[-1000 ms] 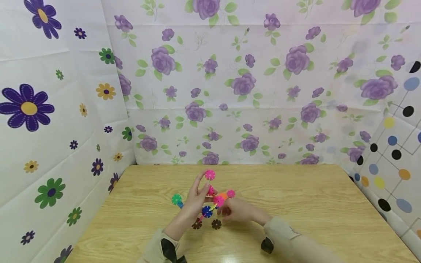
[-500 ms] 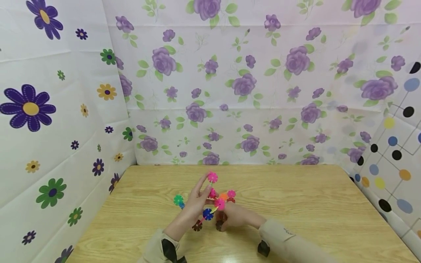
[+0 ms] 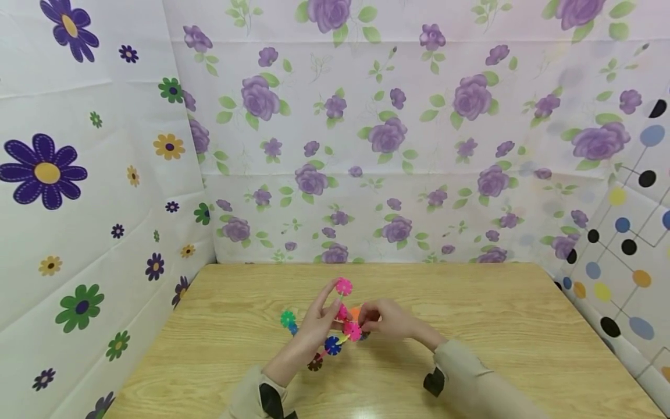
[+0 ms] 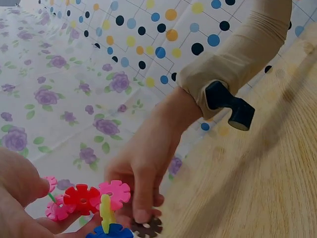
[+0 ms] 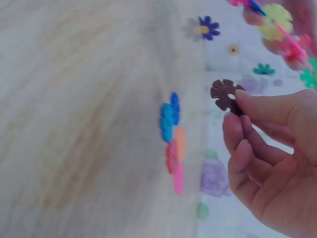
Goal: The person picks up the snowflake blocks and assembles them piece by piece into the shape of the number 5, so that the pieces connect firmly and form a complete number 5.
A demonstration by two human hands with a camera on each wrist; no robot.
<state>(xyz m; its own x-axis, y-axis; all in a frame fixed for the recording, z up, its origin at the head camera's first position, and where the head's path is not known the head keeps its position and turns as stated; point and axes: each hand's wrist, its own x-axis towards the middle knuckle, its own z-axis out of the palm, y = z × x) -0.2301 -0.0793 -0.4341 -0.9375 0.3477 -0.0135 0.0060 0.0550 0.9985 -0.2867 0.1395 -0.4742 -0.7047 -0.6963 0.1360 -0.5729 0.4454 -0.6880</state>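
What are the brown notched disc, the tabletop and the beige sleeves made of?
Brown disc: probably moulded plastic, fairly dull; it is thin, with regular notches and a neat centre hole.
Tabletop: wood or wood-print laminate, I can't tell which; grain streaks show, and a bright glare suggests a smooth coating.
Beige sleeves: matte cloth, judging by soft folds; the exact fibre is unclear.

Floral backdrop (image 3: 387, 139) behind wooden table (image 3: 487, 305)
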